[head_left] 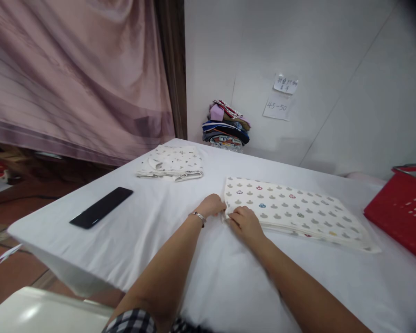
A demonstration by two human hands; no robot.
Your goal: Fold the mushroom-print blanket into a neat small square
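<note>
A folded cream cloth with small printed shapes (294, 210) lies flat on the white table (152, 231). My left hand (213, 205), with a bracelet on its wrist, pinches the cloth's near left corner. My right hand (244, 222) rests right beside it on the same left edge, fingers curled onto the fabric. Both hands touch the cloth at its left end.
A second folded patterned cloth (171, 162) lies farther back on the left. A black phone (101, 207) sits near the table's left edge. A stack of coloured clothes (226, 126) stands against the wall. A red basket (404, 208) is at the right.
</note>
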